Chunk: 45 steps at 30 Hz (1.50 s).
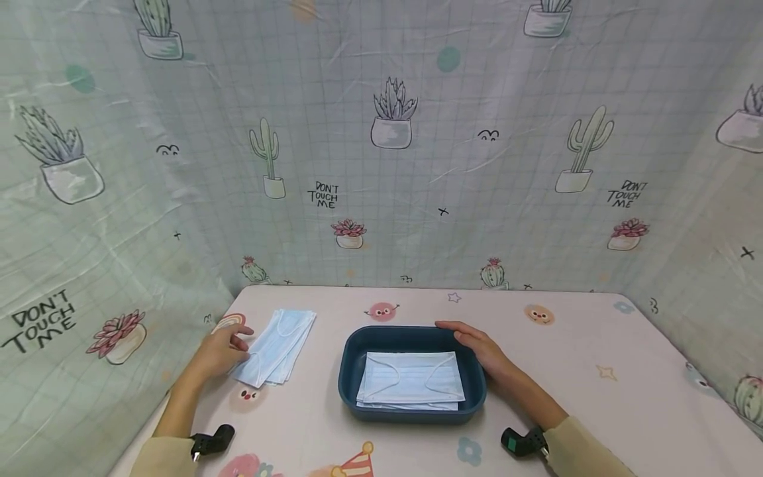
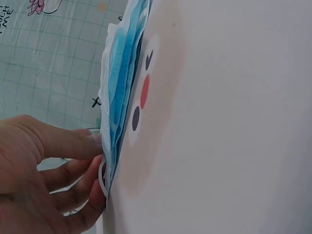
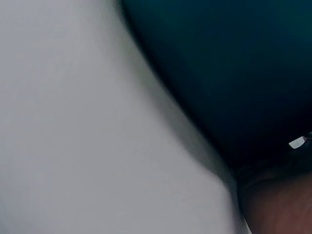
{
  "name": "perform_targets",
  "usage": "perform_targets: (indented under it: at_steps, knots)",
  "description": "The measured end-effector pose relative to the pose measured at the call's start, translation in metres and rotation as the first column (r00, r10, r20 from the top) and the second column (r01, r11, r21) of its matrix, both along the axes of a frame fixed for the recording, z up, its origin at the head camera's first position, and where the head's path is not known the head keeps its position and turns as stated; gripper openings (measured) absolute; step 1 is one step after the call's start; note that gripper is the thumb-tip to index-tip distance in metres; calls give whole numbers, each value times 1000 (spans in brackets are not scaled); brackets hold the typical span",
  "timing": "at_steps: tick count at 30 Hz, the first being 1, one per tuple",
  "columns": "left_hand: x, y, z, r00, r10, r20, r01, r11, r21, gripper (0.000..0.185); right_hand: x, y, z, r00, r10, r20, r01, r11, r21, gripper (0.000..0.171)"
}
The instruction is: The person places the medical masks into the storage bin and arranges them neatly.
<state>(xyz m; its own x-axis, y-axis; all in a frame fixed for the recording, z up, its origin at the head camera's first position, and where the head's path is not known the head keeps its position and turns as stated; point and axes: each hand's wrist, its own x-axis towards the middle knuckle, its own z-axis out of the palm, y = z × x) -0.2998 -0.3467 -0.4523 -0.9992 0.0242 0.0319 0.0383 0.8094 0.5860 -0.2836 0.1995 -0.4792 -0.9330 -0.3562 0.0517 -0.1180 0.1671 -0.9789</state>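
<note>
- Nearest the head camera: two black wrist-worn cameras, one on each forearm, the left (image 1: 212,440) and the right (image 1: 523,442), both on the near side of the tray.
- Left hand (image 1: 222,351): lies on the surface to the left of the tray; its fingertips (image 2: 95,146) touch the near corner of the stack of masks (image 1: 275,346). The fingers are lightly bent against the stack's edge and an ear loop; whether anything is actually pinched cannot be told.
- Right hand (image 1: 481,349): rests with fingers nearly straight along the far right rim of the tray (image 1: 411,416), grasping nothing.
- Stack of masks, left of the tray: several pale blue pleated sheets with white edges and thin white ear loops, slightly fanned, so the layers show separately in the left wrist view (image 2: 119,92).
- Handling, as a judgement: each mask is likely very light, soft and limp; sheets may cling or slide together. A pinch at a corner or short edge of the top sheet should separate it; the loops look liable to snag.
- Tray: dark blue, rounded rectangle with a low wall, probably stiff; it holds masks already laid flat (image 1: 411,384), loops uppermost.
- Surface (image 1: 596,397): pale, printed with small cartoon figures.
- Backdrop (image 1: 417,165), beyond the tray: grid-patterned cloth with potted cacti.
</note>
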Motion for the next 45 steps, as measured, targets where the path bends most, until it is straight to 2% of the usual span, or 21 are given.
perform_targets:
  at_steps: [3,11,17,26,34,38,45]
  knots:
    - [2,-2,0,1000,11,10,-11,1000,-13,43,0,-1,0,1000,6,1,-6,1000,-1,44]
    - [2,-4,5,993,89,80,-85,995,-46,46,-3,-1,1,1000,10,-5,-10,1000,-9,44]
    - [2,-1,8,992,95,87,-92,995,-37,41,-3,0,3,1000,16,12,-16,999,-33,44]
    - [4,-2,10,993,90,73,-88,996,-35,36,-2,1,3,1000,11,2,-11,1000,2,45]
    - [3,-4,19,996,75,43,-76,997,10,37,0,1,3,1000,14,6,-14,1000,-6,44]
    - [1,-2,18,998,59,29,-60,997,40,37,1,1,4,1000,4,24,-4,1000,-14,44]
    - [2,0,11,990,74,124,-94,981,167,47,0,2,2,1000,4,13,-4,1000,-7,44]
